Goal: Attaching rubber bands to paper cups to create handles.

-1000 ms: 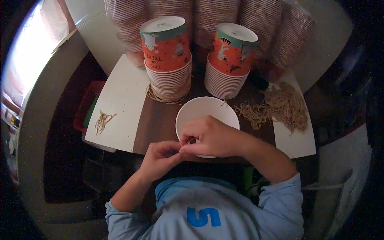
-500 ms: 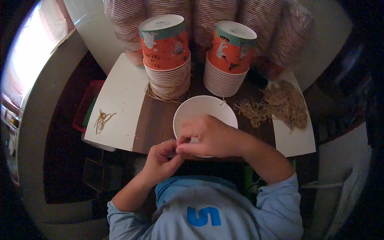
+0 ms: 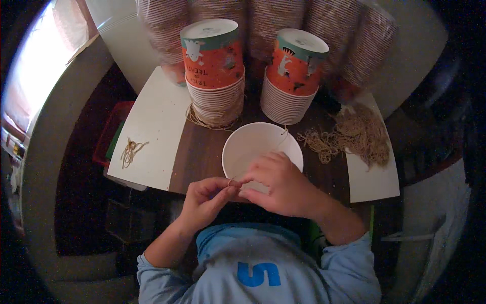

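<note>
A paper bucket (image 3: 238, 147) with a white inside sits in front of me, its mouth facing up. A thin tan cord (image 3: 285, 133) passes through its far rim. At the near rim, my left hand (image 3: 206, 200) is closed, pinching a small bit of cord (image 3: 230, 181) between thumb and fingertips. Close beside it, my right hand (image 3: 278, 185) reaches over the bucket's near side. Its index fingertip is at the cord, and its thumb is apart from the index. The right hand's other fingers are bent over the bucket's mouth and partly hidden.
Two stacks of upside-down orange buckets, left (image 3: 212, 63) and right (image 3: 296, 66), stand behind, the left one ringed with cord. A tangled cord pile (image 3: 359, 134) lies at right, a small cord bunch (image 3: 131, 152) at left. Wrapped bucket stacks (image 3: 329, 35) line the back of the table (image 3: 152, 121).
My right hand has shifted right and its thumb and index have parted. The left hand keeps its pinch, now showing the cord. The view has shifted slightly.
</note>
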Action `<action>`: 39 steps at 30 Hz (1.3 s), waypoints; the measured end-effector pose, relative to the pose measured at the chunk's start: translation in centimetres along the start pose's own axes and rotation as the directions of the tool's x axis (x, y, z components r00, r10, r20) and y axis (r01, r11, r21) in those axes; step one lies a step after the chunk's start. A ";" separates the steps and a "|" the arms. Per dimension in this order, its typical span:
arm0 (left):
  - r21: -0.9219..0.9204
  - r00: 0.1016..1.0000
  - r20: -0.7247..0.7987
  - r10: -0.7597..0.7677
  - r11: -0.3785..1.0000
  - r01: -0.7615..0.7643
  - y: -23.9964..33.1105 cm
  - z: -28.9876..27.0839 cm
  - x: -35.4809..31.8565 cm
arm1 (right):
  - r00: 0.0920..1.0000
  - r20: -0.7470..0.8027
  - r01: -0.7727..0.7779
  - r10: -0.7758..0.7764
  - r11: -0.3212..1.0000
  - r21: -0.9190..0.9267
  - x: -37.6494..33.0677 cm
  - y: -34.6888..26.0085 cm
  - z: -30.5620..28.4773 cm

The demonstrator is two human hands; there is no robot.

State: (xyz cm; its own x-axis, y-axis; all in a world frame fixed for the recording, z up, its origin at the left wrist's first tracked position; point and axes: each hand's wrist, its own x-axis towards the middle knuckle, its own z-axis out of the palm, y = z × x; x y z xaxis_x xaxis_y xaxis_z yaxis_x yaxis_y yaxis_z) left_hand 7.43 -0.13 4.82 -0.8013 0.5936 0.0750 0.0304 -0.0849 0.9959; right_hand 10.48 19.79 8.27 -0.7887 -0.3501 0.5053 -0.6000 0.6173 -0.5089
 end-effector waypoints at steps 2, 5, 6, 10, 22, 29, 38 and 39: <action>0.013 1.000 -0.005 0.007 1.000 -0.007 0.0 0.3 0.1 | 1.000 0.009 -0.008 0.008 0.999 0.036 -0.3 0.4 0.7; 0.008 0.999 -0.008 0.044 0.999 -0.044 -0.3 0.3 0.1 | 0.989 0.094 -0.134 0.115 0.965 0.225 -0.6 0.9 1.1; 0.058 0.998 -0.008 0.056 0.997 -0.055 -0.6 0.0 -0.1 | 0.978 0.143 -0.182 0.153 0.960 0.214 -0.5 0.7 0.9; 0.168 0.994 -0.035 0.099 0.982 -0.092 -1.3 -0.7 -0.6 | 0.986 0.082 -0.151 0.146 0.987 0.061 -1.1 -0.1 0.8; 0.634 0.829 -0.188 0.527 0.710 -0.307 -3.8 1.7 -3.2 | 0.986 -0.163 -0.079 0.029 0.948 -0.310 -7.0 -3.1 6.1; -0.448 0.940 -0.287 -0.186 0.893 0.040 -4.3 2.6 -3.3 | 0.949 -0.308 -0.203 0.073 0.885 -0.418 -7.3 -2.5 7.3; -0.088 0.964 -0.251 0.084 0.990 -0.109 -3.3 2.1 -3.4 | 0.927 -0.360 -0.071 -0.102 0.896 -0.438 -5.8 -2.5 6.0; 0.007 0.959 -0.242 0.145 0.989 -0.148 -3.4 1.9 -3.3 | 0.927 -0.360 -0.071 -0.102 0.897 -0.437 -5.6 -2.3 5.9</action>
State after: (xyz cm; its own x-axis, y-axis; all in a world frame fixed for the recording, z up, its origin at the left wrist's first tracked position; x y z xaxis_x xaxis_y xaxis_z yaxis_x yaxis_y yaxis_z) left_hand 11.12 -0.26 1.29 -0.9089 0.3637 0.2042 0.1526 -0.1658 0.9743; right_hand 15.54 16.13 2.49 -0.6222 -0.1337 0.7713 -0.4232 0.8863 -0.1878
